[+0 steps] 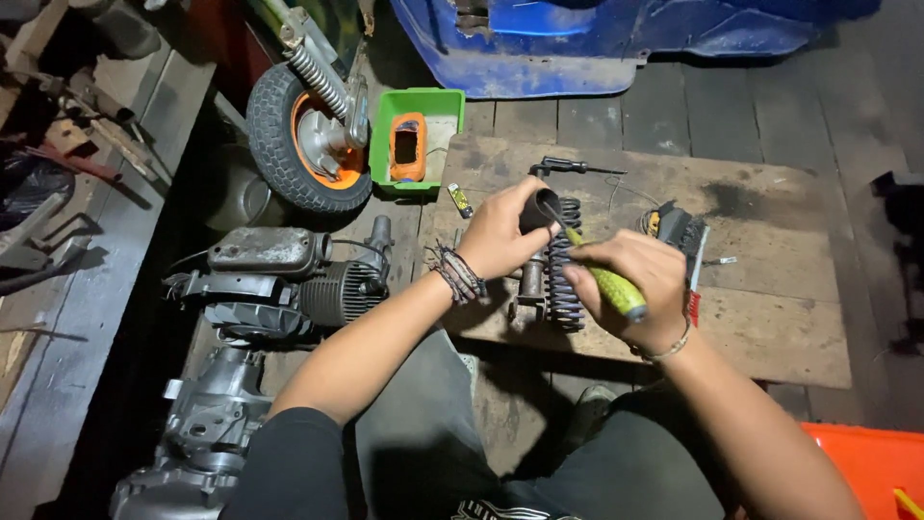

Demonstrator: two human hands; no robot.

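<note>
My left hand [500, 234] grips a short dark tube-shaped part [537, 209] held above a wooden board [770, 279]. My right hand [635, 289] holds a screwdriver with a yellow-green handle [616, 289], its shaft reaching into the open end of the dark part. Under both hands a black coil spring shock absorber [563, 284] lies on the board. I wear a braided bracelet on the left wrist and a metal bangle on the right.
A small engine [289, 279] lies left of my knees. Beyond it stands a wheel with an orange rim [308, 140], a green tray [419, 140] with an orange part, and blue bodywork [597, 39]. A black tool [568, 167] and pliers [679, 231] lie on the board. An orange bin [866, 462] sits bottom right.
</note>
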